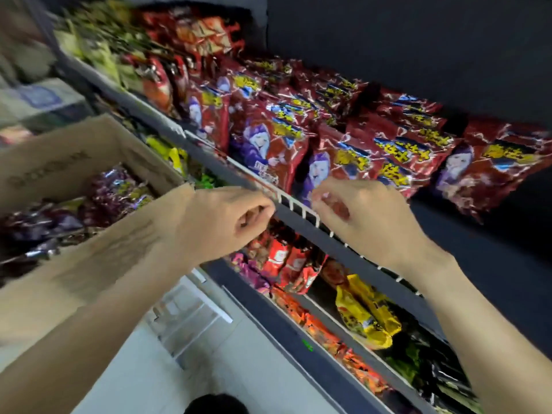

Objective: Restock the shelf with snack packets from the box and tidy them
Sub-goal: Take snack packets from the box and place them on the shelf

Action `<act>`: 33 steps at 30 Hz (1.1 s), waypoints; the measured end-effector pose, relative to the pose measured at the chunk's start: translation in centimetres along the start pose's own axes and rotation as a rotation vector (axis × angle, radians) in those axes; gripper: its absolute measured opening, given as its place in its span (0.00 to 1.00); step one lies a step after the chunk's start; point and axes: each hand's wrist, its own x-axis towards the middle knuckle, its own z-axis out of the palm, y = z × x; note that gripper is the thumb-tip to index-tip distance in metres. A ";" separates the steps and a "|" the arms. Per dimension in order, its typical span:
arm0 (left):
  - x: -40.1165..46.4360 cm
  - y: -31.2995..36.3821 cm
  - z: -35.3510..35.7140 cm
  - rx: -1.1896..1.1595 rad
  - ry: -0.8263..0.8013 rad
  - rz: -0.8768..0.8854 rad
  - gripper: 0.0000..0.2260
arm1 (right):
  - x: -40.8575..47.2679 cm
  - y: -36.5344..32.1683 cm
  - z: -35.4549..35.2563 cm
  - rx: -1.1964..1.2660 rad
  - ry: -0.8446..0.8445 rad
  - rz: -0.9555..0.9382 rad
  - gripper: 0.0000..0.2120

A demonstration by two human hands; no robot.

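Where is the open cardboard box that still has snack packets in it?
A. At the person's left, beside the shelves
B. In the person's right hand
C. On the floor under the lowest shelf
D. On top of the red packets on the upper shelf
A: the cardboard box sits at the person's left beside the shelf rail, with purple packets inside, while both the left hand and the right hand are up at the rail.

A shop aisle, tiered shelves with price-tag rails, crowded rows of red snack packets, an open cardboard stock box alongside
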 end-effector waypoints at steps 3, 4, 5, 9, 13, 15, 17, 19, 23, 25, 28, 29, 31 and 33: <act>-4.5 -5.8 -4.0 -0.063 -0.107 -0.054 0.09 | 3.9 -4.4 3.7 0.127 -0.174 -0.066 0.07; -6.1 -8.0 -5.4 -0.063 -0.160 -0.096 0.10 | 5.6 -5.9 5.4 0.167 -0.204 -0.100 0.07; -7.7 -10.4 -6.7 -0.059 -0.214 -0.153 0.10 | 7.4 -7.3 7.1 0.195 -0.231 -0.131 0.07; -14.1 -21.1 -10.6 -0.097 -0.357 -0.476 0.12 | 15.3 -13.1 15.1 0.307 -0.359 -0.214 0.08; -18.7 -31.3 -12.0 -0.001 -0.438 -0.662 0.09 | 23.0 -17.8 23.4 0.308 -0.444 -0.241 0.09; -20.1 -35.7 -12.0 0.049 -0.453 -0.738 0.10 | 26.3 -19.4 27.7 0.284 -0.458 -0.235 0.09; -20.9 -39.6 -11.4 0.087 -0.463 -0.770 0.09 | 29.2 -20.5 31.9 0.238 -0.457 -0.222 0.10; -21.5 -43.3 -10.2 0.127 -0.460 -0.767 0.09 | 31.8 -21.3 35.6 0.179 -0.467 -0.219 0.12; -23.0 -49.4 -6.9 0.163 -0.477 -0.876 0.13 | 36.1 -22.2 42.4 0.085 -0.476 -0.218 0.16; -23.6 -51.9 -4.8 0.162 -0.460 -0.934 0.15 | 37.8 -22.3 45.7 0.051 -0.502 -0.215 0.18; -24.4 -55.3 -1.7 0.169 -0.513 -0.993 0.20 | 39.8 -22.3 50.3 0.035 -0.565 -0.171 0.22; -24.8 -56.2 -0.8 0.175 -0.536 -1.011 0.21 | 40.4 -22.3 51.7 0.041 -0.587 -0.144 0.23; -25.4 -57.7 0.8 0.171 -0.537 -1.052 0.22 | 41.3 -22.3 54.2 0.055 -0.622 -0.098 0.26; -25.9 -59.0 2.0 0.138 -0.496 -1.103 0.24 | 42.2 -22.3 56.4 0.085 -0.630 -0.059 0.27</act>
